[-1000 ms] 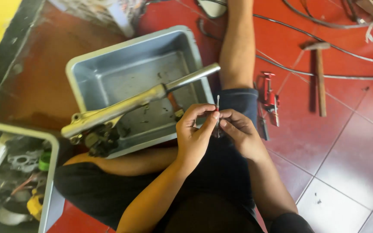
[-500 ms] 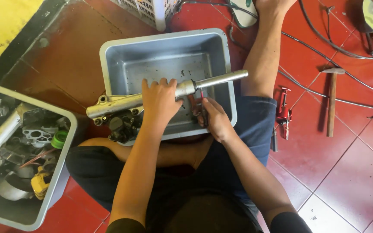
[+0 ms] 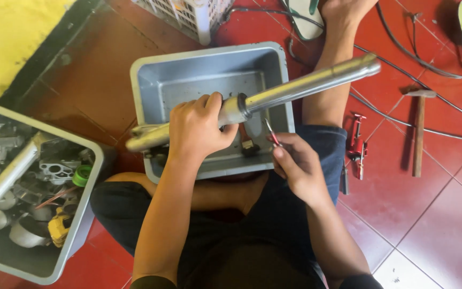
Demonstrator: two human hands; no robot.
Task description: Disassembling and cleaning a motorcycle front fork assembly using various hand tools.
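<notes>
Red tiled floor (image 3: pixel 445 235), yellow mat (image 3: pixel 6 37)

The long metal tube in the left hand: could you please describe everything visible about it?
The metal tube looks like a motorcycle fork leg: a slim, shiny chrome upper part slides into a thicker, duller silver lower part with a collar at the joint. It lies tilted across the grey plastic tub, upper end raised toward the right. The left hand grips it just below the collar; the right hand, holding a small red-handled tool, is close by but apart.

A hammer (image 3: pixel 418 131) lies on the red floor (image 3: pixel 445 225) w/ cables (image 3: pixel 402 59) near. A tub (image 3: pixel 54 267) at left holds metal parts (image 3: pixel 25 176). White basket (image 3: pixel 188 16) up top.
</notes>
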